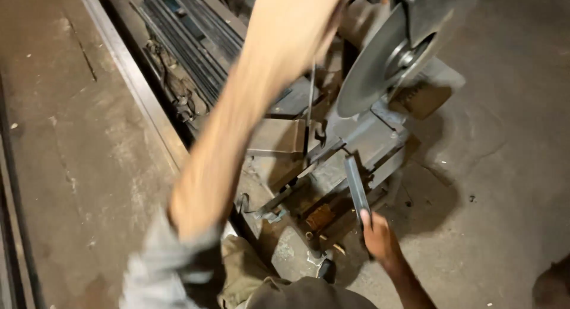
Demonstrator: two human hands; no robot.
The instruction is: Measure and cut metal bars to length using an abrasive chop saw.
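Observation:
A chop saw stands on the floor, its grey cutting disc (371,65) raised above the metal base (362,140). My right hand (380,238) grips the near end of a flat dark metal strip (356,187), whose far end lies on the base below the disc. My left arm, in a grey sleeve, stretches blurred from the lower left up to the top. My left hand (294,21) is beside the saw's upper part. The blur hides whether it holds anything.
Long steel bars and rails (196,42) lie at the upper left beside a long steel edge (130,77). Small scraps (320,217) sit in front of the saw. My trousered knee (249,273) is at the bottom centre. Concrete floor (504,166) surrounds everything.

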